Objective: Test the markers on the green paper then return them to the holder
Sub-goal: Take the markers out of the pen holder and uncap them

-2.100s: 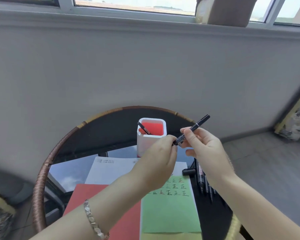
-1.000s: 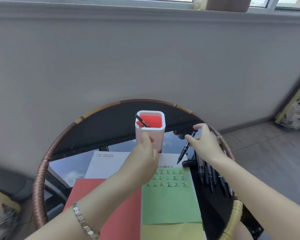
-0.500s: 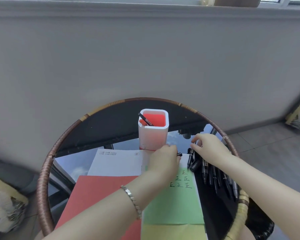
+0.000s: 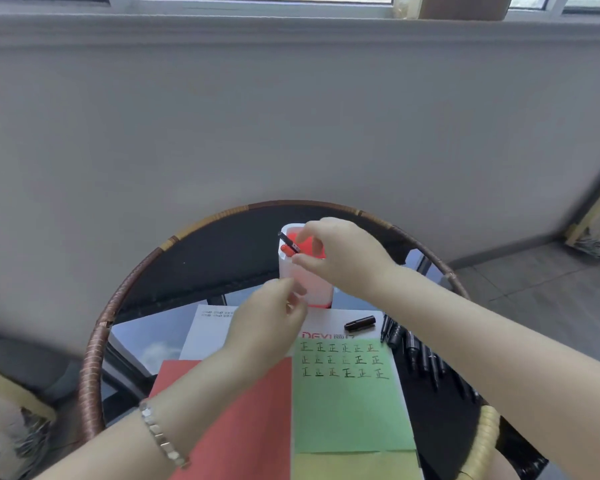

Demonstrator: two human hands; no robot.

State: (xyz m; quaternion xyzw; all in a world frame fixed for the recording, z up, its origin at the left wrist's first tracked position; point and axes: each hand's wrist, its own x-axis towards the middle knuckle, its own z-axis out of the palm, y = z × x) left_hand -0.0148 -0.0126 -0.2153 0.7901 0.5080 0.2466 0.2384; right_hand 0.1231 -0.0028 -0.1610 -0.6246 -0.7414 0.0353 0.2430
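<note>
what changed: the right hand is off the pile of loose markers now and sits up over the mouth of the holder
right hand: thumb and forefinger are curled in close around the one marker leaning in the holder's left corner. Honestly can't tell if they're pinching it or just next to it
left hand: the left hand has come up off the top of the green paper to the holder's lower front, fingers loosely bent against it. Too blurry to say if it's holding anything
what it means: my guess is the action has moved to the holder, either dropping a marker in or pulling that one out. Most markers still aren't back in it
table: 1, round, woven rim
paper: 4 sheets, the green one plus red paper, yellow paper and white paper
holder: 1, far side of the table, just past the white sheet
loose markers: roughly six or seven lying right of the green paper, too bunched for an exact count
markers in the holder: 1 that I can see
cap: 1 loose cap on the white sheet
test marks: 18 test marks, three rows of six, along the top of the green paper
</note>
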